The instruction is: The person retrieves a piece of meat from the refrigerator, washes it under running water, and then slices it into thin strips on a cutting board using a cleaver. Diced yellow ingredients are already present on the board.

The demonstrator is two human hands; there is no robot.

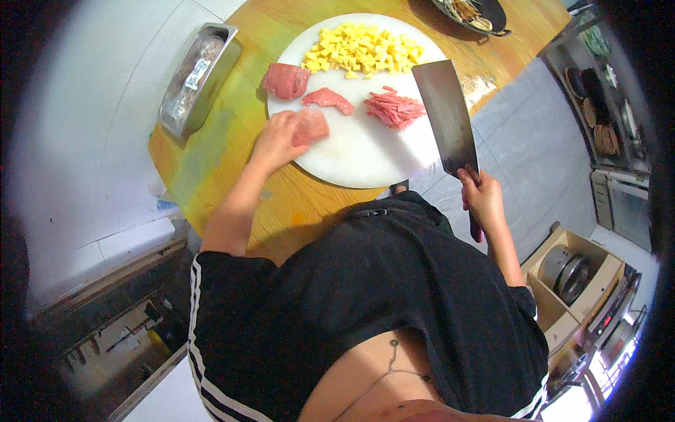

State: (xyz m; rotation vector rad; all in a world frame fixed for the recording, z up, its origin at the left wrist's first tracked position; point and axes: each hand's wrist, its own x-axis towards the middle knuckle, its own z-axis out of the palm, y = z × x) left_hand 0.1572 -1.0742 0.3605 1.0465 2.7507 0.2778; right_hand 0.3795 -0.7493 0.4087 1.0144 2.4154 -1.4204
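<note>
My left hand (278,138) holds a slice of raw meat (312,126) by its left side, over the left part of a round white cutting board (364,163). In my right hand (481,194) is a Chinese cleaver (447,116), gripped by its handle, its broad blade at the board's right edge. A thick chunk of raw meat (286,82) rests at the board's left rim. Beside it lies a curved meat slice (328,100). Thin meat strips (394,109) form a pile at the right. Diced yellow pieces, apparently potato (364,47), are heaped along the far side.
The board lies on a wooden table (211,158). At its left edge stands a steel container (198,79) with wrapped items inside. A dark pan (477,16) holding food sits at the far right. Shelving (606,100) and a wooden cabinet with pots (567,274) stand to the right.
</note>
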